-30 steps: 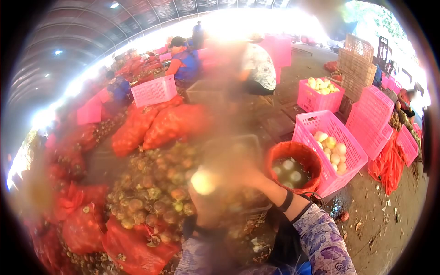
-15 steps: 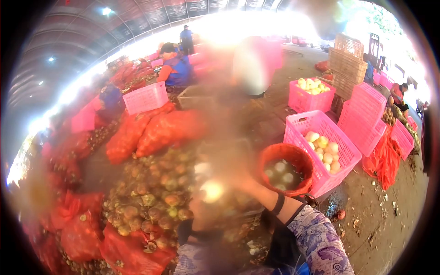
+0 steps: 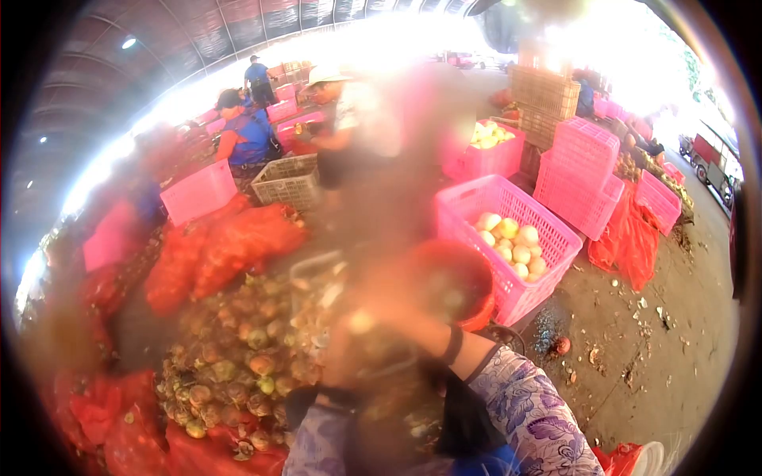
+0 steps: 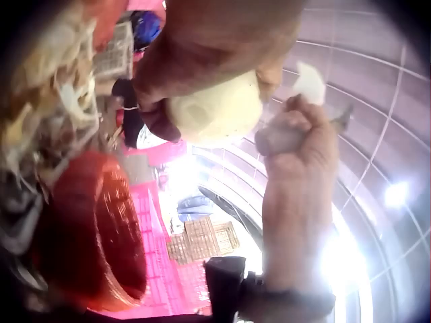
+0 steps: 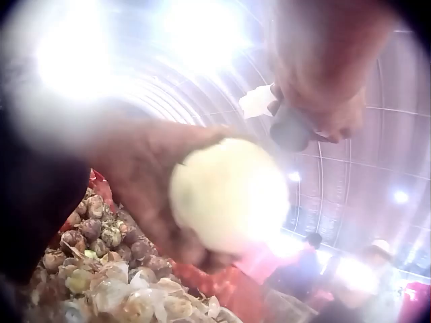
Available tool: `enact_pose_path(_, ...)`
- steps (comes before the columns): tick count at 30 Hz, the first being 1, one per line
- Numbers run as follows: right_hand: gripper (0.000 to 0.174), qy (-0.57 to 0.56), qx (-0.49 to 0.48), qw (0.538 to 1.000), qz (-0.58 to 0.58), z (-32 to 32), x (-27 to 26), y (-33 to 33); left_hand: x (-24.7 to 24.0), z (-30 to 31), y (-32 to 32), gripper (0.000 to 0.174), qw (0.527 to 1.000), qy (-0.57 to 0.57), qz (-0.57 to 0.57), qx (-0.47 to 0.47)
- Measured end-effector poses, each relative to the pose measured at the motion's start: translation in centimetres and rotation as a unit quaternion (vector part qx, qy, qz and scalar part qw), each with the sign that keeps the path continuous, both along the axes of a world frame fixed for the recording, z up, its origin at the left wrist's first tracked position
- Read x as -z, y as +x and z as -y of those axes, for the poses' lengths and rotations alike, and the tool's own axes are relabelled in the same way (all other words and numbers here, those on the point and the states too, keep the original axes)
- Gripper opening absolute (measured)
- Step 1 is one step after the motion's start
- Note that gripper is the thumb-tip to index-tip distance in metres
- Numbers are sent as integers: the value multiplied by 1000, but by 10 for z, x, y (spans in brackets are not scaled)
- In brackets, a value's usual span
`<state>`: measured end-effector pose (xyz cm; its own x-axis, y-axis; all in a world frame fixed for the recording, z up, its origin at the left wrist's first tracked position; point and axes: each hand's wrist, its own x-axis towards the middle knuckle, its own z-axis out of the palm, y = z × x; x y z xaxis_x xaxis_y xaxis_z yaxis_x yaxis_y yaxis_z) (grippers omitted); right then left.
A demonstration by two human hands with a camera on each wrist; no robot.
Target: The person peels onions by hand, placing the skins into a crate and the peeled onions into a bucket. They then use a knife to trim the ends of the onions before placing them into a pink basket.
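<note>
My left hand (image 4: pixel 215 47) grips a peeled, pale onion (image 4: pixel 215 111), its fingers curled round the side. The same onion (image 5: pixel 229 195) shows large and smooth in the right wrist view. Close by, my right hand (image 4: pixel 303 141) holds a small tool with a thick grey handle (image 4: pixel 279 138); the kind of tool cannot be made out. A thin white flake (image 4: pixel 310 82) stands out at the right fingertips. In the head view a blur hides much of both hands. Unpeeled onions (image 3: pixel 230 357) lie heaped beside the left forearm, and loose peelings (image 5: pixel 151 293) lie below the left hand.
A red bucket (image 3: pixel 481 317) stands just beyond the right forearm. Behind it is a pink crate (image 3: pixel 548 278) with peeled onions. Stacked pink crates (image 3: pixel 583 159) stand farther right. Full red net bags (image 3: pixel 214 250) lie ahead on the left. Other people sit working farther back.
The head view has turned to the right, so bucket, crates and hands appear farther left. The onion stays in the left hand and shows less in the head view; the right hand remains close to it.
</note>
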<state>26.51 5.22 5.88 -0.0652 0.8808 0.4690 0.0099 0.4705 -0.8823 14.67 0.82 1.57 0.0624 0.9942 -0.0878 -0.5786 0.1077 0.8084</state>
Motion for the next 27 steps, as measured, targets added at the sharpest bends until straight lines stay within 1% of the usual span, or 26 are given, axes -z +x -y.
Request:
enact_pose_path(3, 23, 21, 43, 998, 45, 0, 12, 6, -2, -20, 20, 39, 999, 37, -5, 22)
enact_pose_path(5, 20, 32, 63, 994, 84, -2, 21, 13, -9, -28, 18, 38, 997, 74, -25, 21)
enact_pose_path(7, 18, 34, 59, 991, 112, -4, 24, 15, -16, -27, -7, 37, 993, 107, -41, -13)
enact_pose_path(9, 16, 19, 37, 992, 122, -4, 27, 16, -15, -20, -50, 36, 988, 122, -61, -69)
enact_pose_path(11, 23, -22, -12, 990, 140, -5, 34, 16, -2, -8, -107, 35, 978, 115, -77, -158)
enact_pose_path(12, 13, -23, -21, 991, 131, -4, 35, 15, 8, -4, -136, 35, 970, 110, -88, -197)
enact_pose_path(13, 13, -24, -31, 990, 135, -5, 39, 11, 25, 3, -169, 34, 961, 91, -100, -243)
enact_pose_path(15, 14, -15, -33, 976, 214, -10, 51, 7, 66, 27, -236, 33, 934, 38, -137, -328)
enact_pose_path(16, 30, -66, -57, 957, 276, -15, 59, 10, 92, 40, -269, 33, 919, 5, -163, -358)
enact_pose_path(17, 30, -66, -61, 955, 282, -13, 63, 9, 148, 44, -316, 30, 883, 50, -252, -393)
enact_pose_path(18, 32, -28, -64, 949, 307, -9, 66, 7, 201, 56, -357, 27, 836, 95, -337, -422)
enact_pose_path(19, 34, 13, -66, 942, 330, -8, 65, 3, 206, 65, -361, 27, 836, 95, -334, -425)
enact_pose_path(20, 37, 9, -83, 924, 373, 2, 47, 0, 208, 73, -364, 26, 825, 25, -307, -474)
enact_pose_path(21, 37, 10, -83, 922, 377, 8, 38, 1, 211, 76, -367, 26, 809, -46, -276, -517)
enact_pose_path(22, 34, 61, -72, 911, 402, 13, 33, 2, 221, 67, -374, 26, 811, -46, -271, -517)
enact_pose_path(23, 31, 111, -62, 896, 425, 20, 25, 3, 234, 55, -381, 27, 783, -45, -356, -508)
enact_pose_path(24, 31, 112, -61, 894, 430, 28, 14, 2, 249, 45, -388, 28, 750, -44, -438, -494)
enact_pose_path(25, 27, 123, -49, 887, 442, 39, 0, 3, 250, 34, -388, 28, 753, -45, -433, -493)
enact_pose_path(26, 23, 135, -34, 881, 453, 52, -16, 5, 245, 15, -384, 30, 753, -31, -475, -454)
enact_pose_path(27, 20, 122, -13, 884, 450, 68, -33, 5, 240, -3, -378, 32, 750, -15, -516, -414)
